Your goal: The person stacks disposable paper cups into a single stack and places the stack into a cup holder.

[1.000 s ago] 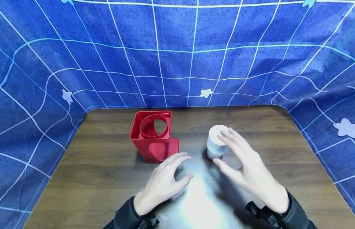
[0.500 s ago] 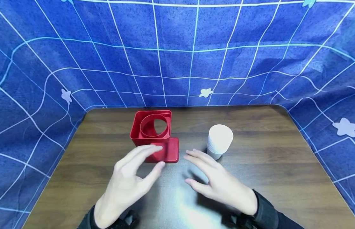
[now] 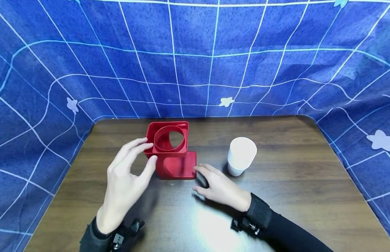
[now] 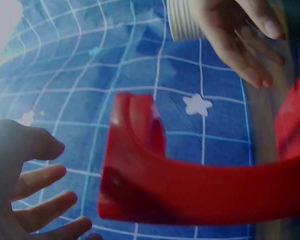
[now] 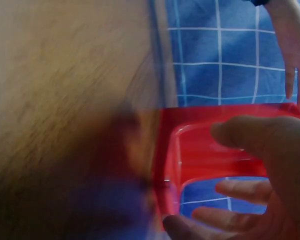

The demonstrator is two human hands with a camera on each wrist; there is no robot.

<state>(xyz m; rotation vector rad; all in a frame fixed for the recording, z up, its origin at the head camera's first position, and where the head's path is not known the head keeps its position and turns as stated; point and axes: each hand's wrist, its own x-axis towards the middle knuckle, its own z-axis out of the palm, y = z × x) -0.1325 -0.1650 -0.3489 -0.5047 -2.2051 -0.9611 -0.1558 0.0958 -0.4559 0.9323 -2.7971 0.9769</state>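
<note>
A red plastic stand (image 3: 182, 168) has a square top, a round ring inside it and a flat foot jutting right. My left hand (image 3: 120, 185) is at the stand's upper left corner, thumb and fingers spread apart. Low at the foot's right edge is my right hand (image 3: 224, 189), fingertips right at the rim. In the right wrist view its spread fingers and thumb (image 5: 245, 135) overlap the red stand (image 5: 200, 155). The left wrist view has the left hand (image 4: 15, 170) apart from the stand (image 4: 205, 195). Neither hand grips anything.
A stack of white paper cups (image 3: 240, 157) stands on the wooden table (image 3: 292, 168), to the right of the stand and beyond the right hand. A blue cloth with white grid lines (image 3: 195, 70) hangs around the table's back and sides.
Both hands have moved left. The right hand has left the cup stack for the stand's foot; the left has gone up to the stand's upper left corner. Stand and cups stay put.
</note>
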